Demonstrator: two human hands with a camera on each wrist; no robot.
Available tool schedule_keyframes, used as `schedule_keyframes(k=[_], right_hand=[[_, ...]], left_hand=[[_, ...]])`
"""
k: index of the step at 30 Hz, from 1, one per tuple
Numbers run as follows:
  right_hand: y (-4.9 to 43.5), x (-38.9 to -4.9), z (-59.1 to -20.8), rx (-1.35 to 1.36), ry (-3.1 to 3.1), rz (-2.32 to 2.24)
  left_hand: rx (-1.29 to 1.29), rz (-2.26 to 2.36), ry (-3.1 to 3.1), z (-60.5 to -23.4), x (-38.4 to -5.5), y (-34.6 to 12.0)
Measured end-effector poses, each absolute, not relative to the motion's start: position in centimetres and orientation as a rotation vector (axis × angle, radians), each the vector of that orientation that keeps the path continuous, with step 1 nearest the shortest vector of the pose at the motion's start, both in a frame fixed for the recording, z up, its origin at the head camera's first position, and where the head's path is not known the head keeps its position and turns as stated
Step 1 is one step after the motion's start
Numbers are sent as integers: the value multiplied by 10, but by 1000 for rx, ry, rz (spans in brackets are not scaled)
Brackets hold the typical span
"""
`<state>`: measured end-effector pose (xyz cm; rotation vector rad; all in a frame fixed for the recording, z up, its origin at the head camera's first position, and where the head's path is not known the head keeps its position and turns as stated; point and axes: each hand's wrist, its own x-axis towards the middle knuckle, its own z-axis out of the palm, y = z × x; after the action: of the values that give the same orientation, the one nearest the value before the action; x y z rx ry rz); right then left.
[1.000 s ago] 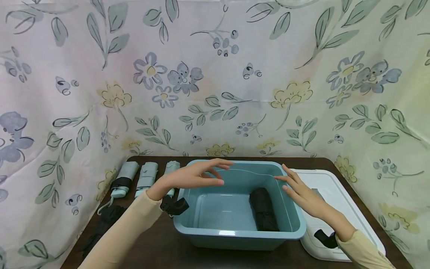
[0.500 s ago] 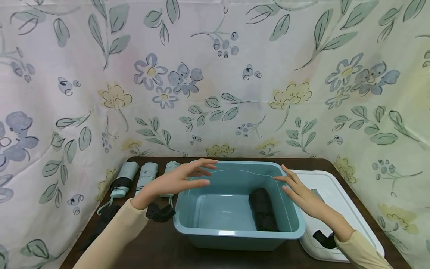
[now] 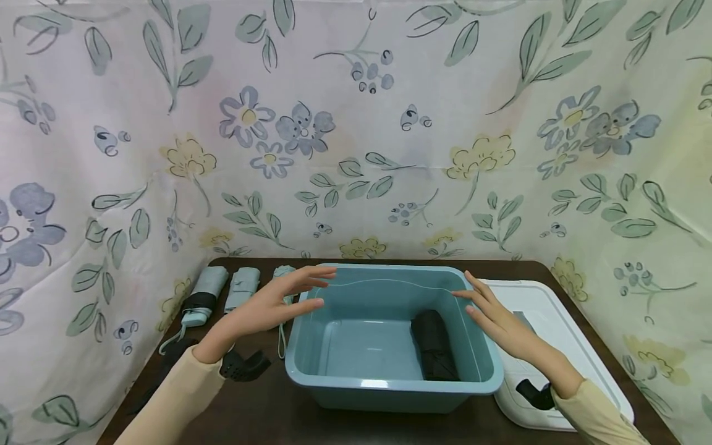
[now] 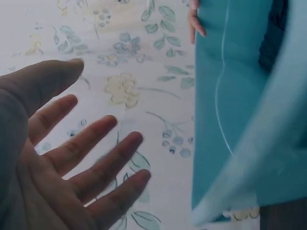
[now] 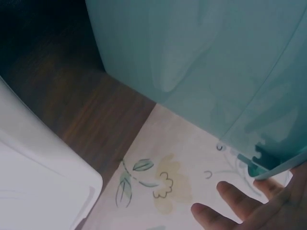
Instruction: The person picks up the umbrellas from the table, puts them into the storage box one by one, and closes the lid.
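Observation:
My left hand (image 3: 269,303) hovers at the left rim of a blue plastic bin (image 3: 369,386), its fingers loosely spread and holding nothing. In the left wrist view that hand (image 4: 81,163) shows an empty palm beside the bin wall (image 4: 211,120). At the bin's right rim, my right hand (image 3: 503,324) rests with straight fingers. A black rolled bundle, like a folded umbrella (image 3: 435,346), lies inside the bin on the right. Left of the bin lie light-blue folded umbrellas (image 3: 207,287), (image 3: 243,287), and the third umbrella (image 3: 283,271) is partly behind my left hand.
A white lid (image 3: 562,346) lies on the dark table (image 3: 278,408) right of the bin, partly under my right forearm. Something black (image 3: 167,371) is partly hidden by my left sleeve. A floral cloth (image 3: 356,136) hangs behind and at both sides.
My left hand has moved left and slightly down, from over the bin to its left rim, uncovering a cord loop on the table. My right hand and the black bundle stay put.

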<state>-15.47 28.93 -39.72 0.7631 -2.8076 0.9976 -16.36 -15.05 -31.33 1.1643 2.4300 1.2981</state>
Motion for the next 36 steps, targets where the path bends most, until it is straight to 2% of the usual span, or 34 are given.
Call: schedule_keyframes(k=[22, 36], right_hand=[[288, -157, -398, 736, -2823, 1024], [287, -157, -398, 729, -2819, 1039]], left_hand=[[979, 1308, 2755, -355, -148, -196], [941, 1068, 2866, -379, -133, -228]])
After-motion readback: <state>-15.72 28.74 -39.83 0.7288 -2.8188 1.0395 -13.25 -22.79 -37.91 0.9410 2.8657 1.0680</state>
